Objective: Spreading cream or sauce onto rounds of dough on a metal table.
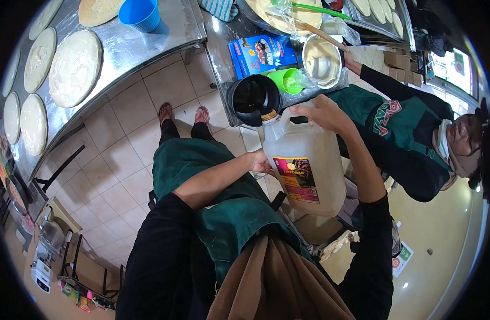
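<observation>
My right hand [323, 114] grips the top handle of a large translucent plastic jug [328, 176] with a Kikkoman label. Against the jug's side, low down, my left hand [264, 163] steadies it. The jug is tilted, and its yellowish-brown neck [269, 116] points at a black pot [233, 105] that holds dark liquid [249, 94]. Whether anything is flowing from the mouth I cannot tell. Beside the pot lies a bright green plastic cup [283, 82], with clear plastic film at its opening.
At right, a co-worker's hand [350, 61] holds a wooden-handled utensil [323, 35] near a container of pale cream [311, 66]. A blue box [245, 60] lies behind the pot. On the left metal table [121, 52] are several dough rounds [75, 68] and a blue cup [143, 18].
</observation>
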`<state>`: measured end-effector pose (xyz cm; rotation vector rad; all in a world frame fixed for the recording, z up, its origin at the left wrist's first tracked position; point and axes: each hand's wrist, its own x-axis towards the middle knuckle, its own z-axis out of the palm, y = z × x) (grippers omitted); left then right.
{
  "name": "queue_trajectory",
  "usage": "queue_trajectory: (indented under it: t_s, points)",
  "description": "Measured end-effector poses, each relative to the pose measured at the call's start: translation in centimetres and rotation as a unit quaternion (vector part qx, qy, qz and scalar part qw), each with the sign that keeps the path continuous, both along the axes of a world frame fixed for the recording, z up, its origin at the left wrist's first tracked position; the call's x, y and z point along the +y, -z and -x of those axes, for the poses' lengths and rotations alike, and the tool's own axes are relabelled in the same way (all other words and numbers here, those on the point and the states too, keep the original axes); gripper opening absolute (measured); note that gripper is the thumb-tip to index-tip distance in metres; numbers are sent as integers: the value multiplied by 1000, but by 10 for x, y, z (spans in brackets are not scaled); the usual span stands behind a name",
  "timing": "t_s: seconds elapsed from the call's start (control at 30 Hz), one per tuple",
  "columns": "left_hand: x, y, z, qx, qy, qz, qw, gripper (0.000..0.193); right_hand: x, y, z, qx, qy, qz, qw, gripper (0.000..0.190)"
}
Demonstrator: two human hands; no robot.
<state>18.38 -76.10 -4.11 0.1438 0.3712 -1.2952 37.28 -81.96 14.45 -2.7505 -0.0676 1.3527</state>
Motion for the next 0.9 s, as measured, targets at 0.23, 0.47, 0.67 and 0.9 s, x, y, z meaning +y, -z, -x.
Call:
queue_trajectory:
  t_s: [0.23,0.47,0.67,0.9]
  points:
    - [-6,2,3,4,8,-5,1000,56,-11,2,4,12,24,-24,999,66]
    - [-11,12,6,15,-5,14,1000,54,5,-15,6,6,24,-27,999,66]
    - [-5,6,2,19,-9,29,999,54,2,-14,3,26,36,-32,999,66]
    - [-6,9,-1,19,-14,33,999,54,-2,-14,3,16,49,-41,998,67]
